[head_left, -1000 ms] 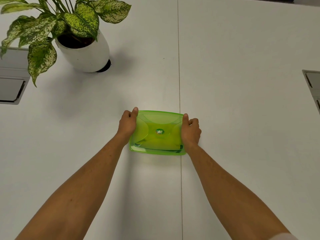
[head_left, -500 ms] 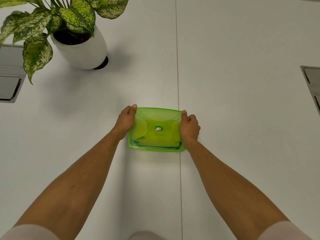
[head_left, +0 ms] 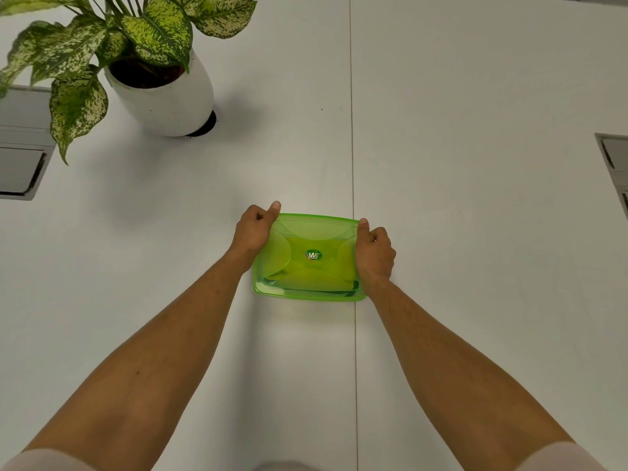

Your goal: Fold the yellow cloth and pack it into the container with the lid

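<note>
While lid (head_left: 307, 246) sits on green container (head_left: 306, 294) w/ yellow cloth (head_left: 299, 275) inside, both hands, left (head_left: 253, 231), right (head_left: 373, 253), curled gripping its sides

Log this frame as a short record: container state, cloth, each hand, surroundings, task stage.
container: green translucent container on white table, lid on top
cloth: yellow cloth visible through the lid, inside
left hand: left hand gripping the container's left edge, thumb on lid
right hand: right hand gripping the right edge, thumb on lid
surroundings: potted plant far left, apart from the container; grey floor boxes at both table edges
task stage: cloth packed; whether the lid is fully sealed cannot be told
</note>
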